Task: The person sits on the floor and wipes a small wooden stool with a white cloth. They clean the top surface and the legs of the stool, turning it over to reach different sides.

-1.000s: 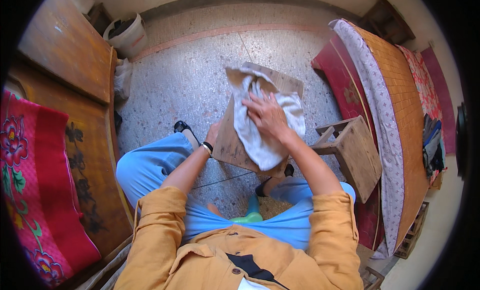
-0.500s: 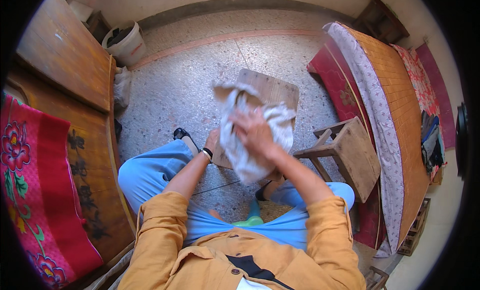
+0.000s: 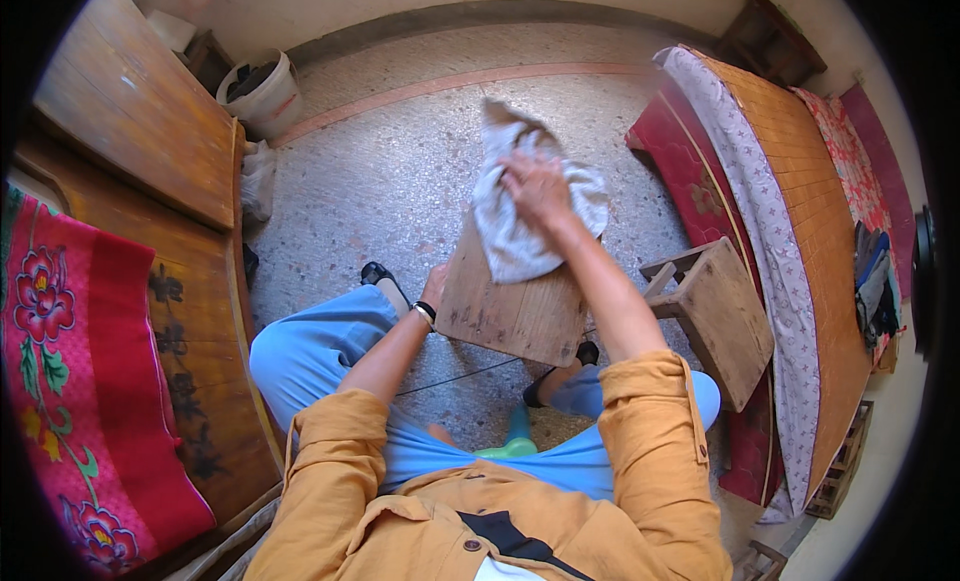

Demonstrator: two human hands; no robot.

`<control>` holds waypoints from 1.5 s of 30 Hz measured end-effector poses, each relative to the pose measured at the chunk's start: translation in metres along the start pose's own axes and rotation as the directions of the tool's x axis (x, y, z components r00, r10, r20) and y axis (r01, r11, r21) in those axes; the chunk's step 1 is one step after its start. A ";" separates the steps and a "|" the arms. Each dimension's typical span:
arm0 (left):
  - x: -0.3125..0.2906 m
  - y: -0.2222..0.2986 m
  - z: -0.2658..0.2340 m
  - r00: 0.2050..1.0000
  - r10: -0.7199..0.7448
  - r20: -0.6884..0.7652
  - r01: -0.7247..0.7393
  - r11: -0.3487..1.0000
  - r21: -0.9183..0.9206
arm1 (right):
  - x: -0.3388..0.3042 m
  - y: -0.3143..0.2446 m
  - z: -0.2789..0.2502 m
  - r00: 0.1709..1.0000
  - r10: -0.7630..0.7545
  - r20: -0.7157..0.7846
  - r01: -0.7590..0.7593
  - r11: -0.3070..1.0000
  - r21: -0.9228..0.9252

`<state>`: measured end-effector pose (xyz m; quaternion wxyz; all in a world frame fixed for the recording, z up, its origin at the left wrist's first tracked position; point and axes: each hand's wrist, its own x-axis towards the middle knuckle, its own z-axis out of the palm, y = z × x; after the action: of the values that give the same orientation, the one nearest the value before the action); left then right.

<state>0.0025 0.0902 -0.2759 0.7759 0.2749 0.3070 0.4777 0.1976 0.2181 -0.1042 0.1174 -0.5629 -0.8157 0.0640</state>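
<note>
A wooden stool [image 3: 508, 316] with a flat, worn top stands between my knees. Over the far part of its top lies a crumpled pale grey cloth [image 3: 515, 246], one corner sticking out beyond the far edge. My right hand [image 3: 540, 193] presses down on the cloth from above, its fingers bent into the folds and slightly blurred. At the stool's left edge my left hand [image 3: 437, 283], with a band and a bracelet on the wrist, is closed on the side of the seat; its fingertips are hidden.
Close on my right a second wooden stool [image 3: 725, 326] lies tipped over beside a bed [image 3: 800, 231] with a woven mat. To the left stand wooden furniture [image 3: 200, 301] draped with a red floral cloth [image 3: 90, 381] and a white bucket [image 3: 268, 101]. Speckled floor surrounds the stool.
My right hand and the cloth have slid away from me toward the far end of the stool top, baring its near part. My left hand stays at the left edge.
</note>
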 end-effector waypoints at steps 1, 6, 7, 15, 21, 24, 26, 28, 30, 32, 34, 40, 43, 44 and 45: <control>0.000 0.001 0.002 1.000 0.028 -0.005 -0.027 0.998 0.063 | 0.009 0.018 0.000 0.997 0.068 -0.030 -0.068 0.997 -0.019; -0.005 0.007 0.020 0.989 0.143 0.018 -0.135 0.875 0.464 | -0.023 0.035 -0.017 0.979 0.163 -0.125 -0.163 0.987 0.007; 0.000 -0.001 0.010 0.982 0.186 0.024 -0.170 0.827 0.536 | -0.038 0.034 -0.014 0.978 0.148 -0.150 -0.151 0.989 -0.008; -0.002 0.000 0.004 1.000 0.010 -0.015 -0.008 0.993 0.119 | -0.214 -0.031 -0.025 0.989 -0.142 -0.033 0.142 0.990 0.017; -0.008 0.007 0.013 0.997 0.066 -0.044 -0.051 0.960 0.275 | -0.151 0.004 -0.023 0.995 -0.070 -0.069 0.069 0.997 -0.016; -0.004 0.007 0.013 0.992 0.124 -0.032 -0.088 0.844 0.529 | -0.091 0.043 -0.020 0.982 0.151 -0.118 -0.152 0.988 0.003; 0.001 0.002 0.001 0.990 0.140 0.001 -0.110 0.770 0.629 | -0.058 0.064 -0.018 0.961 0.219 -0.166 -0.203 0.973 0.107; 0.003 -0.001 -0.001 0.993 0.117 -0.001 -0.098 0.837 0.539 | -0.039 0.082 -0.017 0.923 0.362 -0.133 -0.306 0.897 0.319; 0.003 0.000 0.005 0.997 0.059 -0.044 -0.046 0.964 0.261 | -0.049 0.094 -0.009 0.913 0.370 -0.169 -0.293 0.886 0.359; 0.004 0.001 -0.002 0.993 0.108 0.054 -0.119 0.802 0.586 | -0.060 0.092 -0.009 0.911 0.364 -0.196 -0.261 0.874 0.409; 0.010 -0.005 -0.015 0.985 0.120 0.121 -0.170 0.734 0.657 | -0.102 0.077 -0.007 0.910 0.354 -0.216 -0.220 0.854 0.471; 0.007 -0.009 -0.003 0.980 0.145 0.135 -0.180 0.937 0.301 | -0.240 -0.007 -0.023 0.979 0.199 -0.031 -0.157 0.848 0.505; 0.001 -0.001 0.008 0.986 0.162 0.047 -0.168 0.902 0.399 | -0.244 -0.012 -0.031 0.999 -0.017 -0.049 0.026 0.983 0.179; -0.001 0.002 0.008 0.984 0.167 0.065 -0.179 0.891 0.418 | -0.237 -0.009 -0.030 0.997 -0.055 -0.046 0.062 0.986 0.156; -0.003 0.004 0.009 0.982 0.172 0.083 -0.191 0.879 0.436 | -0.220 -0.002 -0.028 0.995 -0.094 -0.043 0.099 0.986 0.133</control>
<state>0.0055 0.0881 -0.2661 0.6512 0.4812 0.3640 0.4602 0.2782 0.0113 -0.1026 0.1731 -0.5144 -0.8335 0.1032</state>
